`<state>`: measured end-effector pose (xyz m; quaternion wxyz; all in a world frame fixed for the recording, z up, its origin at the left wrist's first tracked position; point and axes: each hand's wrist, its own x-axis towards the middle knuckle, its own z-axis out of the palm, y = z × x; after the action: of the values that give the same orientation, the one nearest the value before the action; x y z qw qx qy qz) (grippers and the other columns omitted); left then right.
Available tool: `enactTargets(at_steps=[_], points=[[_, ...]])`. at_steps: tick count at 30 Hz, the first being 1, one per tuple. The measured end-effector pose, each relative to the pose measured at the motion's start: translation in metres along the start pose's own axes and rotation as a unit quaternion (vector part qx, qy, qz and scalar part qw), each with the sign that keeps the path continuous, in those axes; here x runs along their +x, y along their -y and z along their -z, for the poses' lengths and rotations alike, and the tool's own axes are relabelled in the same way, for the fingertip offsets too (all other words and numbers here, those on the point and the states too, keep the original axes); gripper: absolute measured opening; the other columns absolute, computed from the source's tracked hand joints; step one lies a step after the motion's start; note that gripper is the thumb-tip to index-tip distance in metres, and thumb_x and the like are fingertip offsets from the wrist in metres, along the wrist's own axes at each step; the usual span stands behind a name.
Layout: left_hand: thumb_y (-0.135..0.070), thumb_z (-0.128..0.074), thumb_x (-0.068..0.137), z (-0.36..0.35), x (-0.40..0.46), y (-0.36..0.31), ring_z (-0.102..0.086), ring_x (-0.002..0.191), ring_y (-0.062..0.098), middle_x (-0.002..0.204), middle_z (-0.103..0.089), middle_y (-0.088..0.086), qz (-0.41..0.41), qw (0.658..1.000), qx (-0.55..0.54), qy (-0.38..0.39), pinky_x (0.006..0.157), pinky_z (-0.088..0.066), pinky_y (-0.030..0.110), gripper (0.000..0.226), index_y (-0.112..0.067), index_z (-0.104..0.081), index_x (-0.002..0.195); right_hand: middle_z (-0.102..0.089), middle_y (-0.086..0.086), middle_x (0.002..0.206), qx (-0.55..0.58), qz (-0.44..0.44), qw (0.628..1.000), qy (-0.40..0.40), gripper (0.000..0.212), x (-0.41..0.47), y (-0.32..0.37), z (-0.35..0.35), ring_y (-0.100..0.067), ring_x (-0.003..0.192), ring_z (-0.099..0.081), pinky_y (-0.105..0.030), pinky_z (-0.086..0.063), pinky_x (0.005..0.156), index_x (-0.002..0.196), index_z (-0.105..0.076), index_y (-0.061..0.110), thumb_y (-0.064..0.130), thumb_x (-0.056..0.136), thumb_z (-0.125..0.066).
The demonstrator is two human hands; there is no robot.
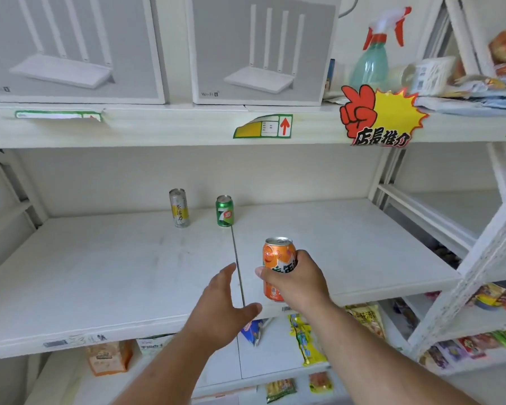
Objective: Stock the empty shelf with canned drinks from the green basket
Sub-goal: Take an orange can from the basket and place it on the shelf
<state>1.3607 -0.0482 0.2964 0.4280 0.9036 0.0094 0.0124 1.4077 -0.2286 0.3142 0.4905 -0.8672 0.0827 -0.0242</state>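
orange can [276, 258] lower label hidden by right hand [297, 280]; left router box [70, 45] cut by edge; snack packets [465, 346] blurred

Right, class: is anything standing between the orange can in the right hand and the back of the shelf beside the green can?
Nothing visible does. The right hand holds the orange can over the shelf, and the surface behind it is bare up to the back wall. The green can and the slim silver can stand further left, off that path.
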Motion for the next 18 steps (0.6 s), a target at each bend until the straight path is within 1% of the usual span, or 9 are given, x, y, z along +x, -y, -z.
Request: enactTargets(at_steps=[3,5,8,10,15,18], points=[[-0.053,-0.077,0.077,-0.005,0.027,0.01,-0.03,0.143,0.008,0.159,-0.027,-0.013,-0.01,1.0,-0.021,0.009,0.114,-0.035,0.032,0.1,-0.036,-0.017,0.155,-0.067,0.012,0.097,-0.008,-0.005,1.0,-0.015,0.059,0.028,-0.001,-0.01,-0.01,0.089,-0.067,-0.04,-0.06,0.086,0.102,-0.057,0.031,0.064,0.062,-0.086],[-0.053,-0.077,0.077,-0.007,0.04,0.016,-0.03,0.144,0.007,0.159,-0.027,-0.013,-0.009,1.0,-0.024,0.014,0.114,-0.035,0.032,0.1,-0.036,-0.017,0.155,-0.067,0.012,0.098,-0.007,-0.014,1.0,-0.018,0.06,0.042,-0.005,-0.018,-0.011,0.09,-0.067,-0.039,-0.06,0.086,0.104,-0.056,0.031,0.063,0.063,-0.086],[-0.052,-0.077,0.077,-0.007,0.056,0.023,-0.032,0.142,0.006,0.157,-0.029,-0.015,-0.005,1.0,-0.015,0.016,0.111,-0.034,0.026,0.097,-0.038,-0.018,0.154,-0.065,0.011,0.101,-0.005,-0.026,1.0,-0.012,0.06,0.06,-0.011,-0.029,-0.013,0.093,-0.066,-0.035,-0.057,0.084,0.109,-0.055,0.031,0.061,0.067,-0.087],[-0.05,-0.078,0.078,-0.007,0.067,0.028,-0.033,0.14,0.005,0.156,-0.031,-0.015,0.0,1.0,-0.014,0.014,0.107,-0.034,0.023,0.096,-0.039,-0.02,0.153,-0.064,0.01,0.101,0.002,-0.03,0.999,-0.012,0.06,0.074,-0.014,-0.036,-0.013,0.093,-0.065,-0.036,-0.057,0.084,0.109,-0.055,0.03,0.058,0.068,-0.087],[-0.052,-0.077,0.077,-0.017,0.103,0.034,-0.031,0.143,0.007,0.158,-0.029,-0.012,0.014,1.0,0.0,0.014,0.114,-0.034,0.03,0.098,-0.035,-0.018,0.154,-0.063,0.009,0.103,0.023,-0.035,0.999,-0.018,0.063,0.119,-0.028,-0.054,-0.017,0.094,-0.065,-0.038,-0.057,0.086,0.113,-0.054,0.028,0.055,0.068,-0.089],[-0.051,-0.077,0.078,-0.031,0.126,0.032,-0.029,0.145,0.008,0.159,-0.027,-0.011,0.02,1.0,0.007,0.018,0.116,-0.033,0.032,0.1,-0.033,-0.016,0.156,-0.063,0.006,0.106,0.023,-0.035,0.999,-0.017,0.066,0.152,-0.037,-0.065,-0.021,0.096,-0.065,-0.036,-0.055,0.084,0.115,-0.053,0.027,0.054,0.068,-0.089]])
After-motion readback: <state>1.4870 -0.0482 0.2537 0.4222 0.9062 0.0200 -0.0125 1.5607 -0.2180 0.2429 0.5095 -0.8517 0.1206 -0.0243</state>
